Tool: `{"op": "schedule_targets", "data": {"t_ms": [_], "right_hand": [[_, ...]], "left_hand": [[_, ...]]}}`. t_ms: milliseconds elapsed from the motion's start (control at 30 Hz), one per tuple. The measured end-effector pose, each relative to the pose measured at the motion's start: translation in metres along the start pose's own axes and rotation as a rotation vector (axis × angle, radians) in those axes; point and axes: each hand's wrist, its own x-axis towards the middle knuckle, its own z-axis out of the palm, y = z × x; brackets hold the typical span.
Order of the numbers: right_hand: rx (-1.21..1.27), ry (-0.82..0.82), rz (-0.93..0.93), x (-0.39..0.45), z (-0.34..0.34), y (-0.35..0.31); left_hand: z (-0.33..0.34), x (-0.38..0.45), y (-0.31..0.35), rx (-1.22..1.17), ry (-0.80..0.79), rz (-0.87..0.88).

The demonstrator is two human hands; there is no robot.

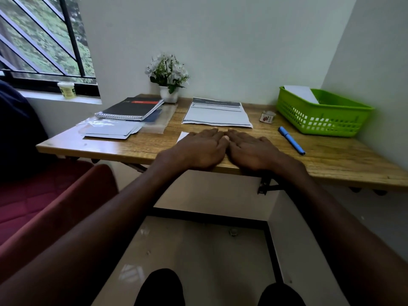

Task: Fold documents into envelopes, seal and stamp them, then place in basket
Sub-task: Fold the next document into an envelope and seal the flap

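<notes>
My left hand [202,149] and my right hand [251,150] lie flat side by side, fingers straight, pressing on a white envelope [182,136] near the desk's front edge; only its left corner shows. Printed documents [217,113] lie just beyond my fingertips. A stack of blank envelopes [110,130] in clear plastic sits at the left. The green basket [320,119] stands at the far right with a white envelope [301,93] inside. A small stamp roll [267,117] sits left of the basket.
A blue pen [291,140] lies right of my hands. A spiral notebook [130,108] and a potted white flower [169,78] are at the back. The wooden desk [331,160] meets walls behind and right. A red chair [44,206] stands at lower left.
</notes>
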Motion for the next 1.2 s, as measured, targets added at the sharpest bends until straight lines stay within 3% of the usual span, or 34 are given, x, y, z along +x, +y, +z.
{"op": "schedule_targets", "data": {"t_ms": [233,433,600,733,800,867,967,1200], "right_hand": [[0.025,-0.001,0.009,0.0,-0.001,0.004],[0.041,0.02,0.117,-0.01,0.001,0.013],[0.056,0.134,0.232,-0.026,0.007,0.015],[0.033,0.259,0.056,-0.024,0.004,-0.003],[0.089,0.194,-0.077,-0.018,0.0,-0.02],[0.143,0.09,-0.096,-0.011,-0.001,-0.028],[0.067,0.032,0.011,-0.01,-0.001,-0.013],[0.069,0.103,0.338,-0.032,0.009,0.004]], "left_hand": [[-0.003,-0.019,-0.011,0.073,-0.002,-0.21],[-0.001,-0.023,-0.013,0.082,0.015,-0.238],[0.002,-0.025,-0.012,0.07,0.037,-0.25],[0.002,-0.025,-0.011,0.101,0.053,-0.258],[0.003,-0.024,-0.01,0.114,0.058,-0.26],[0.003,-0.024,-0.01,0.119,0.059,-0.273],[0.003,-0.024,-0.009,0.108,0.046,-0.285],[0.004,-0.024,-0.01,0.094,0.042,-0.275]]}}
